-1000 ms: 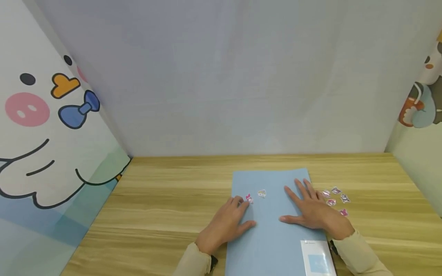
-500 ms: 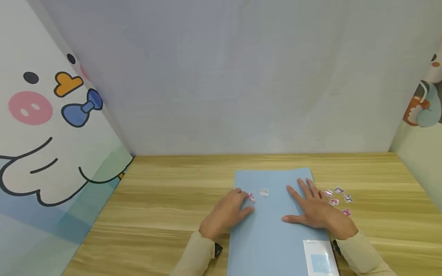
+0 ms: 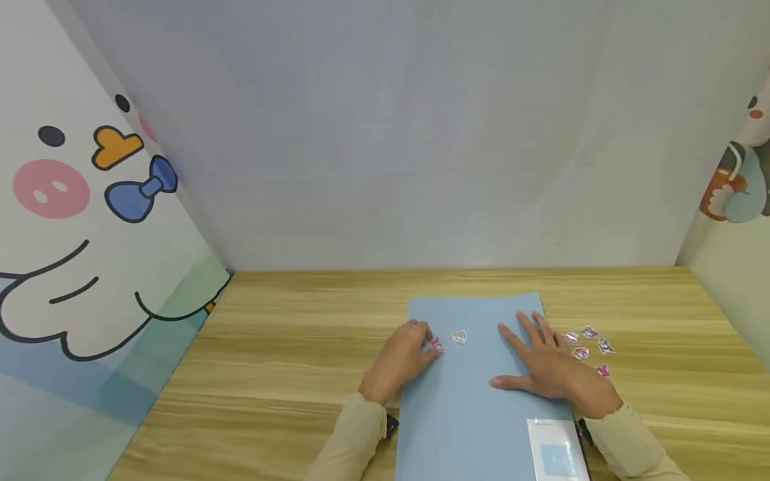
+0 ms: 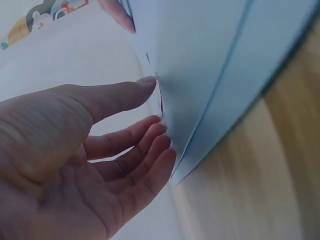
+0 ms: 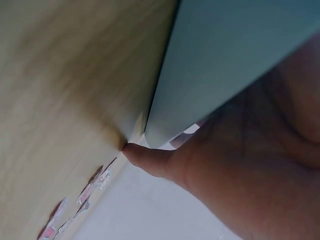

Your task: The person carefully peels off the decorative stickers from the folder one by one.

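Observation:
A light blue folder [image 3: 463, 414] lies on the table with a small pink-and-white cartoon sticker [image 3: 437, 344] near its left edge. My left hand [image 3: 400, 357] is at that sticker, thumb on one side and loosely bent fingertips on the other. In the left wrist view, a gap separates the thumb [image 4: 145, 85] from the fingers, with the sticker seen edge-on there. A second, pale sticker [image 3: 460, 337] lies flat to the right. My right hand [image 3: 550, 364] rests spread on the folder's right side, its little finger reaching the table in the right wrist view.
Several loose cartoon stickers [image 3: 580, 353] lie on the wooden table [image 3: 289, 347] just right of the folder. A white label [image 3: 559, 451] is at the folder's lower right. A pale wall [image 3: 421, 133] stands behind, with a cartoon-printed panel [image 3: 102, 267] at left.
My left hand has shifted slightly up and right, its thumb now closer to the fingers around the pink sticker. The right hand has stayed spread on the folder.

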`<state>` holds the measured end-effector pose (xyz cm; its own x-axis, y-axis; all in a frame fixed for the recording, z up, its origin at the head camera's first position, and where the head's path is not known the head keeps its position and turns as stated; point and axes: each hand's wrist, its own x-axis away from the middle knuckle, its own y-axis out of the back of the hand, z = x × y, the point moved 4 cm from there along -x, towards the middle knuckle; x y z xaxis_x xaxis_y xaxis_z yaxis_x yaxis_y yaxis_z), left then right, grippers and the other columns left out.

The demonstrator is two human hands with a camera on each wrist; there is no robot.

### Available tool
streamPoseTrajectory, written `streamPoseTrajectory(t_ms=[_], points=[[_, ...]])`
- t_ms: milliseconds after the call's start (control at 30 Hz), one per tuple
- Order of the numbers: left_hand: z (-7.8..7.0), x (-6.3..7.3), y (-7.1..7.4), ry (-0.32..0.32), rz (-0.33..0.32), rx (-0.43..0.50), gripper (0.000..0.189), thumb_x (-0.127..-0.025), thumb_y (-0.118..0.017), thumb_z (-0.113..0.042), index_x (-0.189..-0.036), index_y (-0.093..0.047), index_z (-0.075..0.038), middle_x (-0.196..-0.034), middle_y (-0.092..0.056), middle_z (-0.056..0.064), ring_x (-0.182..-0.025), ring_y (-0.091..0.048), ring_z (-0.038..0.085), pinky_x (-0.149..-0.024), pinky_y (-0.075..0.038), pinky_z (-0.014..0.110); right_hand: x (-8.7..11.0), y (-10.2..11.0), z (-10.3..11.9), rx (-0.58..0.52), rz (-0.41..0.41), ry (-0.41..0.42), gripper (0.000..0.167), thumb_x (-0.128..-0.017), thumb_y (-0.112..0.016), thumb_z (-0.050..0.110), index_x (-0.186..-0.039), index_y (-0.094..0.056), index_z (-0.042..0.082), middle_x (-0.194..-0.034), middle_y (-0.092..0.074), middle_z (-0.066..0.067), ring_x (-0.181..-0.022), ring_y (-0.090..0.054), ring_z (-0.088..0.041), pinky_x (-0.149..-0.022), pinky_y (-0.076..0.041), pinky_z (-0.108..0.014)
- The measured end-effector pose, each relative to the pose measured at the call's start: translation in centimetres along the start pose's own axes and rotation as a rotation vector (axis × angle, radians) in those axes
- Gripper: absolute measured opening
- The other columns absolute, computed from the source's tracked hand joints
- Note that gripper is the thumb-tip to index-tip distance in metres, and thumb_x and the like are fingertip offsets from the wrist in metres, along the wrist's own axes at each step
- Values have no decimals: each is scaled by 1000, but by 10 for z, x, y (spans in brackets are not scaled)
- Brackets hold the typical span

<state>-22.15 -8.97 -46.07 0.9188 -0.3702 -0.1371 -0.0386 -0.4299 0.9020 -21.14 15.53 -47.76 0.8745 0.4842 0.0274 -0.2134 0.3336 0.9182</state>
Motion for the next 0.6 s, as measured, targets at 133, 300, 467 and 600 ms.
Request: streamPoseTrajectory(t_ms=[133, 300, 467, 600], points=[[1, -2, -2, 23, -20, 16, 20, -91, -80, -15, -91, -65, -2, -85, -62, 7, -78, -59, 18, -71, -51, 29, 0, 0, 1, -4, -5, 5, 101, -84, -76, 60, -155, -39, 0, -159, -21, -37, -146, -9, -61, -104, -21, -81], [2, -4, -4, 38, -62, 52, 13, -92, -77, -8, -88, -66, -3, -84, -64, 8, -78, -61, 19, -68, -51, 28, 0, -1, 1, -24, -19, 11, 100, -83, -77, 59, -154, -40, -2, -159, -21, -37, -145, -10, -61, -103, -21, -82], [3, -5, -5, 52, -95, 71, 13, -91, -75, -3, -84, -66, -4, -79, -64, 6, -74, -58, 17, -66, -49, 27, -1, 0, 1, -8, -16, 7, 100, -83, -77, 60, -154, -41, 0, -159, -22, -36, -145, -11, -61, -103, -23, -82], [4, -4, -4, 78, -75, 117, 14, -93, -74, -3, -83, -65, -4, -77, -62, 4, -70, -54, 14, -63, -46, 25, -1, 0, 1, 4, -2, 6, 101, -84, -76, 61, -155, -39, 0, -159, -21, -36, -146, -10, -61, -103, -22, -82]])
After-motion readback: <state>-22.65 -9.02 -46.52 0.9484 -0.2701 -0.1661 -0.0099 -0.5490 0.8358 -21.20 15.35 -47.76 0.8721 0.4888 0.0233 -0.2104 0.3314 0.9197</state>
